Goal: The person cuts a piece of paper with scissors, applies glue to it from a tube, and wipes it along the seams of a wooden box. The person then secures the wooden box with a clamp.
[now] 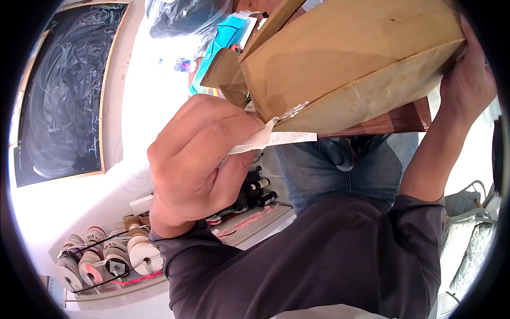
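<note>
A large brown box-like piece of board (356, 48) is held tilted above my lap. At its right end my right hand (470, 80) is closed around the edge, with some fingers hidden behind it. Near the lower left corner, my left hand (204, 151) pinches a folded piece of whitish paper (256, 141) between thumb and fingers. The paper touches the corner, where a white, paste-like smear (292, 110) runs along the edge. A flat white strip (292, 139) sticks out below the corner.
A reddish-brown tabletop (382, 119) lies beneath the board. Behind are a turquoise packet (226, 34) and a plastic bag (186, 16). Ribbon spools (143, 255) and dark bottles (260, 191) stand on a shelf at lower left. A blackboard (64, 90) hangs on the left wall.
</note>
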`<act>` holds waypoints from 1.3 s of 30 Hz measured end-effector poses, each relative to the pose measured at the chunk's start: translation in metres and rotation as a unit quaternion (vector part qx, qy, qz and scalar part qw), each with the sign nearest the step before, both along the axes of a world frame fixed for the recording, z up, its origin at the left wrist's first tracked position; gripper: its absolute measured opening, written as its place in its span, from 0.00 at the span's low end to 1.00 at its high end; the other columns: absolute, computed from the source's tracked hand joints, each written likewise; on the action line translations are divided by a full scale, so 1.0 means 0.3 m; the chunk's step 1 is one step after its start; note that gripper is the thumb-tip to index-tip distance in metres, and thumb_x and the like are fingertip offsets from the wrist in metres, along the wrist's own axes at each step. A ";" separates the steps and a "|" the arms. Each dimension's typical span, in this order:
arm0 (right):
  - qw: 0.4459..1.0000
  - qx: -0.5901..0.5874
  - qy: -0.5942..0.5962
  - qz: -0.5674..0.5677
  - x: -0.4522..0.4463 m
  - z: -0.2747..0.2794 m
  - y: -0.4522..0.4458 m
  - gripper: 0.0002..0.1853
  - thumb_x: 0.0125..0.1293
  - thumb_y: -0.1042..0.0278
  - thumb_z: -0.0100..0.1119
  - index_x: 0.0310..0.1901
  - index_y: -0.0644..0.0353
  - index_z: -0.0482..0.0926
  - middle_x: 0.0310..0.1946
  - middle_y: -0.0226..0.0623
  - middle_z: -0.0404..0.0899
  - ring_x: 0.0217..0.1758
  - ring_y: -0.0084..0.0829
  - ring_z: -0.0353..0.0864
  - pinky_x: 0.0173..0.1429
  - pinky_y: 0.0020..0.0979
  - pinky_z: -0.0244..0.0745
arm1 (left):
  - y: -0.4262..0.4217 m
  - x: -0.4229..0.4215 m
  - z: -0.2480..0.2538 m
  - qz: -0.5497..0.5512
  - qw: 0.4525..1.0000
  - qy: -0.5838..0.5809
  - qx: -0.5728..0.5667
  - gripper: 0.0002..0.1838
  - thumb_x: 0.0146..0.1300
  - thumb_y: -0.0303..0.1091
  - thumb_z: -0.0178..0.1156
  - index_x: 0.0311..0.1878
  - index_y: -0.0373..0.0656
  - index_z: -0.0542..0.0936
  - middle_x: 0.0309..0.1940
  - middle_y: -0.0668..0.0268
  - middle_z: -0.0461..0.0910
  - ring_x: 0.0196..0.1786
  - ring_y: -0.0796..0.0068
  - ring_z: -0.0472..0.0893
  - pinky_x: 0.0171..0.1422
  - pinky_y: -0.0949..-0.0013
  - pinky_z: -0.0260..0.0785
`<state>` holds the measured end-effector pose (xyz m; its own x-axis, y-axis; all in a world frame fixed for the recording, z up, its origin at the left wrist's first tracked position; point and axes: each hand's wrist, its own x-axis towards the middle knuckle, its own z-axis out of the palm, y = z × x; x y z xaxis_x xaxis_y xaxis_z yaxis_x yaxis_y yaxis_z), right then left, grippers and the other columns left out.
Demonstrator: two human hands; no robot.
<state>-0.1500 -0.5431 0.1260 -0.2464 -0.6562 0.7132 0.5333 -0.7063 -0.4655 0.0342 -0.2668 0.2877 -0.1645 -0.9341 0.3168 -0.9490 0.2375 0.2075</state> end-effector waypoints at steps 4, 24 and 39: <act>0.999 -0.034 0.020 -0.018 -0.012 -0.002 -0.011 0.28 0.73 0.70 0.62 0.15 0.53 0.61 0.13 0.24 0.59 0.19 0.18 0.48 0.26 0.31 0.47 | 0.008 0.004 -0.002 0.006 1.000 0.007 0.004 0.16 0.41 0.11 0.63 0.38 0.27 0.84 0.31 0.53 0.83 0.35 0.60 0.82 0.42 0.63 0.73; 0.962 0.262 0.028 -0.074 -0.069 -0.010 0.050 0.14 0.70 0.71 0.68 0.48 0.77 0.86 0.41 0.48 0.89 0.41 0.34 0.90 0.48 0.31 0.86 | -0.034 0.061 0.000 0.010 0.983 0.166 0.072 0.07 0.56 0.18 0.70 0.39 0.29 0.84 0.33 0.54 0.84 0.36 0.64 0.81 0.44 0.66 0.72; 0.989 0.122 0.082 -0.025 -0.037 0.048 0.077 0.22 0.73 0.64 0.63 0.19 0.58 0.70 0.18 0.24 0.67 0.22 0.22 0.56 0.30 0.31 0.57 | -0.012 0.062 0.025 0.038 0.983 0.147 0.108 0.07 0.54 0.18 0.70 0.37 0.29 0.84 0.31 0.55 0.84 0.33 0.65 0.82 0.40 0.67 0.71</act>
<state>-0.1612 -0.5199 0.1404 -0.1769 -0.8041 0.5675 0.4035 -0.5852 -0.7034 0.0528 -0.2705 0.2951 -0.0231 -0.9907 0.1338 -0.8541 0.0891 0.5125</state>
